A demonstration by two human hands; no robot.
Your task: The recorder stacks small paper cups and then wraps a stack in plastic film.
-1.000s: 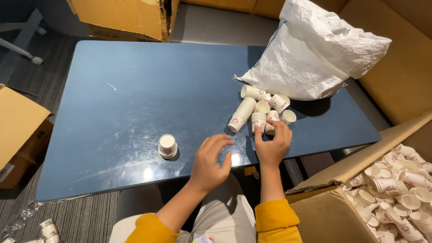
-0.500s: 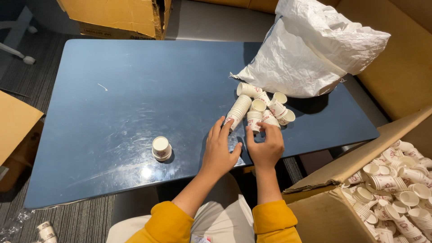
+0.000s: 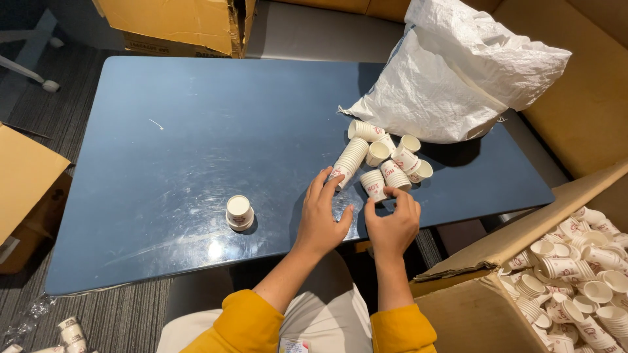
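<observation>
Stack of nested cups (image 3: 348,161) lies on its side, long axis running away-right. Left hand (image 3: 322,219) nearest, fingers spread, tips touching its near end. Right hand (image 3: 392,218) pinches 1 short stack (image 3: 375,185).

The left hand (image 3: 322,219) is touching a lying stack of paper cups (image 3: 348,161) on the blue table (image 3: 196,144); the right hand (image 3: 392,222) is fingering a smaller stack (image 3: 374,185). An upside-down stack (image 3: 239,212) is standing well apart, a white woven sack (image 3: 451,78) lying behind the cups.
</observation>
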